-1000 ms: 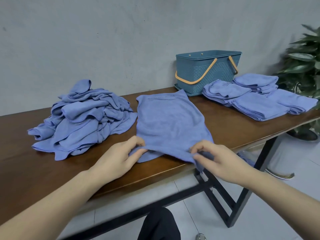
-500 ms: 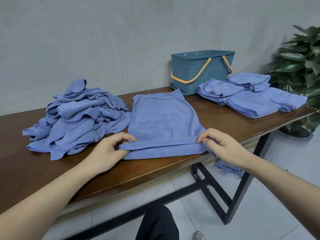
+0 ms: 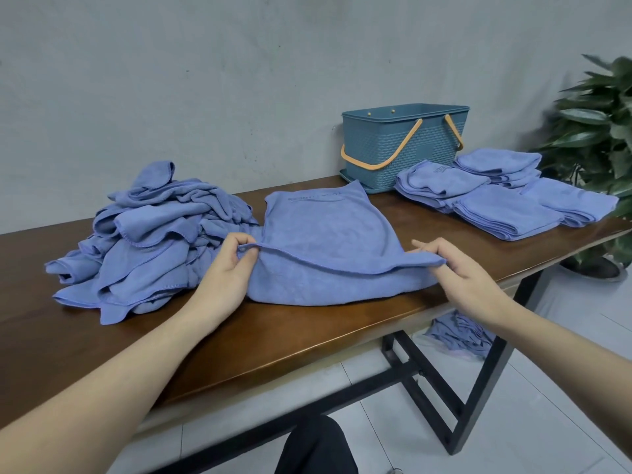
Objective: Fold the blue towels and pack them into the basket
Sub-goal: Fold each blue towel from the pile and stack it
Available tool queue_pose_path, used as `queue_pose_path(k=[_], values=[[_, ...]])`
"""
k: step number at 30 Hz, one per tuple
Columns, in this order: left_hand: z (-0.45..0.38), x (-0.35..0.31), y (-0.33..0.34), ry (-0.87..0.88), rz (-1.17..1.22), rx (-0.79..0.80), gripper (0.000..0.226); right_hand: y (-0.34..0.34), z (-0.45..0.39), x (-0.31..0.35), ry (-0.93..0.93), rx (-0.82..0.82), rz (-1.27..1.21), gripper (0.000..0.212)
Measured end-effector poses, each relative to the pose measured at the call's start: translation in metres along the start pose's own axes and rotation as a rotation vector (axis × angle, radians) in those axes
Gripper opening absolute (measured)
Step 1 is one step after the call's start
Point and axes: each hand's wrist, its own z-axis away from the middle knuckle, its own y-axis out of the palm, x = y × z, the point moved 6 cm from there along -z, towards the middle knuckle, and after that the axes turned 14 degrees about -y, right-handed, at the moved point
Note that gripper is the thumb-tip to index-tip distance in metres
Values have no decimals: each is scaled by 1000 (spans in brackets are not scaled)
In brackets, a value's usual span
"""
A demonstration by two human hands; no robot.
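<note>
A blue towel (image 3: pixel 325 230) lies spread on the brown table (image 3: pixel 307 340), its near part doubled over. My left hand (image 3: pixel 225 271) pinches the folded edge's left corner. My right hand (image 3: pixel 458 271) pinches its right corner. Both hold that edge a little above the cloth, about halfway up the towel. A heap of unfolded blue towels (image 3: pixel 150 234) sits to the left, touching the spread towel. Several folded towels (image 3: pixel 506 193) lie at the right. The teal basket (image 3: pixel 403 145) with orange handles stands at the back by the wall; its inside is hidden.
A blue towel (image 3: pixel 458 333) lies on the tiled floor under the table's right end, beside the black metal leg (image 3: pixel 478 398). A potted plant (image 3: pixel 602 138) stands past the table's right end. My dark trouser knee (image 3: pixel 314 446) shows at the bottom.
Both hands have carried the towel's near edge up from the table's front edge and away from me, laying the near part over the far part. The view has shifted slightly.
</note>
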Motion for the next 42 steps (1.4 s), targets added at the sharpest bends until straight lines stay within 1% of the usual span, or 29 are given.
queue_pose_path(k=[1,4,5,8,10,12,15,17,19,20,23,25,27,31,34,35,38,40,42], values=[[-2,-4,3,4,-2,-8,14,0,-6,1,3,-25,-3,25],[-8,-19,12,69,-49,-38,13,3,-24,-1,31,-101,-86,16],[-11,-23,14,91,-64,-44,12,4,-31,-3,39,-125,-108,16],[-20,-31,14,129,-68,-136,13,5,-48,-12,64,-192,-116,25],[-27,-34,12,112,-58,-186,20,3,-57,-21,91,-204,-103,33],[-36,-31,11,73,-97,-200,27,1,-63,-26,92,-195,-48,38],[-49,-22,8,39,-153,-221,37,-2,-71,-28,34,-181,33,43],[-56,-17,6,32,-189,-225,44,1,-78,-31,0,-136,74,48],[-64,-16,7,26,-272,-214,45,4,-85,-37,-18,-67,165,56],[-69,-14,8,22,-329,-194,44,5,-88,-39,-16,-29,210,56],[-79,-2,18,2,-507,-38,37,13,-94,-45,-16,115,352,42],[-78,8,28,35,-612,79,26,23,-93,-47,-7,244,421,30],[-72,12,31,90,-661,111,18,29,-89,-47,8,317,440,25],[-60,11,23,179,-665,46,18,20,-80,-42,9,255,460,27],[-33,3,18,252,-678,32,27,13,-62,-32,16,227,464,21],[-24,2,16,257,-658,36,27,11,-54,-28,17,212,463,18],[3,-3,12,251,-586,36,17,-1,-31,-22,71,111,480,10],[14,-6,11,243,-561,33,20,-9,-18,-19,107,50,430,12],[18,-8,13,226,-515,60,27,-14,-12,-14,137,-2,314,15]])
